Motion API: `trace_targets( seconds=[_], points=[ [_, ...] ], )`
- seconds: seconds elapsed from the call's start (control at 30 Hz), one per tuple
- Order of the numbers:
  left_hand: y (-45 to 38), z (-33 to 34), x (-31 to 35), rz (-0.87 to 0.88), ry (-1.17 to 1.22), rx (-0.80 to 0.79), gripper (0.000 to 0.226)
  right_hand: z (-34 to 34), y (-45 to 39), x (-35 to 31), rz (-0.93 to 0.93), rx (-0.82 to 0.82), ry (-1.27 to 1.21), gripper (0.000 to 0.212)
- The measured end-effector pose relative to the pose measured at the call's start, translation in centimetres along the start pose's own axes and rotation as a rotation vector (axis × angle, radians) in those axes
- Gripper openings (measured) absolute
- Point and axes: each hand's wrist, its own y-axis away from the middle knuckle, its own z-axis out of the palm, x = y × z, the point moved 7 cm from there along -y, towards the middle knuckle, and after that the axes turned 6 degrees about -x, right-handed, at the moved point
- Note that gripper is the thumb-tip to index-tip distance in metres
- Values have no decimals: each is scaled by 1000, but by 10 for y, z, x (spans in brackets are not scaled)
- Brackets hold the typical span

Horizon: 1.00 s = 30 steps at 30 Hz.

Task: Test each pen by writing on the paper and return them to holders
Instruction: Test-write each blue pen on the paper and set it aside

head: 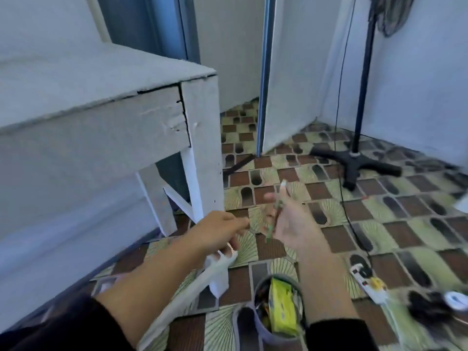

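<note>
My right hand (291, 224) holds a thin green pen (277, 211) with a white end, standing roughly upright between thumb and fingers above the patterned floor. My left hand (217, 231) grips white paper (192, 287), which hangs down and back toward me. The two hands are close together, a short gap apart. Below them stands a grey round holder (278, 335) with a yellow-green packet (281, 305) and some pens inside. The frame is blurred, so finger detail is unclear.
A white table (101, 97) with a thick leg (202, 148) fills the left. A black stand (354, 163) with a cross base and a thin cable stands at the right. A white power strip (367, 282) lies on the floor near dark clutter (430, 307).
</note>
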Motion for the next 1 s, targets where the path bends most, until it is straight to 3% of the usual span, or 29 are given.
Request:
trace_targets(
  seconds=[0.07,0.17,0.3,0.47,0.57,0.77,0.87,1.0],
  points=[
    [-11,15,-16,-52,13,-48,26,-42,-12,45,162,64,12,11],
    [-19,27,-30,-84,-15,-82,19,-98,-17,116,358,204,53,18],
    [-29,30,-48,-144,9,-109,17,-146,-16,207,557,415,-184,12],
    [-31,15,-71,-188,25,-68,17,-167,-16,268,640,603,-319,17],
    [-31,6,-84,-220,38,-36,18,-175,-19,281,663,678,-285,9],
    [-32,-1,-93,-244,41,-12,19,-170,-32,260,556,556,-232,33],
    [-32,-2,-90,-238,72,-13,18,-183,-21,252,574,637,-144,47],
    [-33,-7,-87,-223,73,18,15,-185,-14,251,525,732,-223,45]
  ],
)
